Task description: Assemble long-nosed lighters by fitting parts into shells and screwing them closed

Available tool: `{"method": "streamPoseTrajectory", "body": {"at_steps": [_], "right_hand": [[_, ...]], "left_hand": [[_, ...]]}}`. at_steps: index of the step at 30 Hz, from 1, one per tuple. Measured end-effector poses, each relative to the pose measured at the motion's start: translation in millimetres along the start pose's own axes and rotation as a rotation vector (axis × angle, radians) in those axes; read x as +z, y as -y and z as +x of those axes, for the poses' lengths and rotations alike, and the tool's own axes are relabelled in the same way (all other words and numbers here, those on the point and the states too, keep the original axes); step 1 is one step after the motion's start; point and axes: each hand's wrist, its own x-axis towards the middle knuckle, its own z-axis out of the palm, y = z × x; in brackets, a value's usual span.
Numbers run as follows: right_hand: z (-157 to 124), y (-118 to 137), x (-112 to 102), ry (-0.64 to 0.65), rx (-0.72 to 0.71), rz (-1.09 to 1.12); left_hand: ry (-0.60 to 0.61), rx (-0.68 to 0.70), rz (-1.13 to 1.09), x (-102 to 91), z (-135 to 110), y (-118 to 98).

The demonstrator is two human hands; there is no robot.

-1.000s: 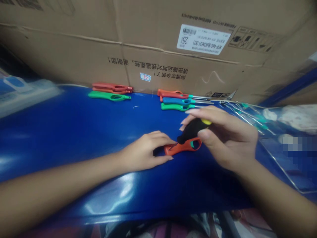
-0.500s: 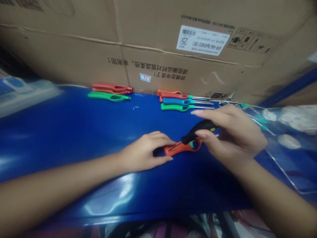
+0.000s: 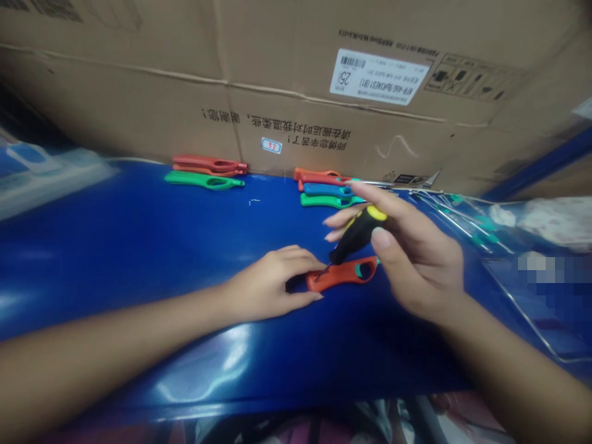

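Note:
On the blue tabletop lies an orange long-nosed lighter (image 3: 342, 274), a turquoise trigger showing in its loop. My left hand (image 3: 282, 277) pinches the lighter's handle end between thumb and fingers. My right hand (image 3: 411, 253) grips a black and yellow screwdriver (image 3: 354, 237) between its thumb and fingers, tilted over the lighter. The screwdriver's thin shaft slants down to the lighter's handle, close to my left fingertips. Whether its tip sits in a hole or only touches the surface, I cannot tell. My right hand partly hides the lighter's front end.
A large cardboard box (image 3: 277, 68) stands along the back. Against it lie red and green lighter bodies (image 3: 203, 179) at left and several lighters with metal rods (image 3: 324, 190) nearer the middle. Loose metal rods (image 3: 462, 222) lie at right. A whitish plastic container (image 3: 50, 176) is at left.
My right hand has shifted left, and the screwdriver now stands steeper, its yellow end in view. My left hand and the orange lighter have stayed in place.

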Motion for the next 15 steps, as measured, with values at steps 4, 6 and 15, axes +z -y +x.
{"method": "streamPoseTrajectory", "body": {"at_steps": [4,6,15], "right_hand": [[2.1,-4.6,-1.0,-0.115,-0.178,-0.075],[3.0,-5.0,-2.4,-0.114,-0.228,-0.152],[1.5,1.8,-0.3,-0.130,-0.194,-0.120]], "left_hand": [[-0.003,0.003,-0.013,0.1,0.0,0.3],[0.003,-0.005,-0.024,-0.1,0.2,0.1],[-0.001,-0.009,-0.028,0.2,0.0,0.3]]}}
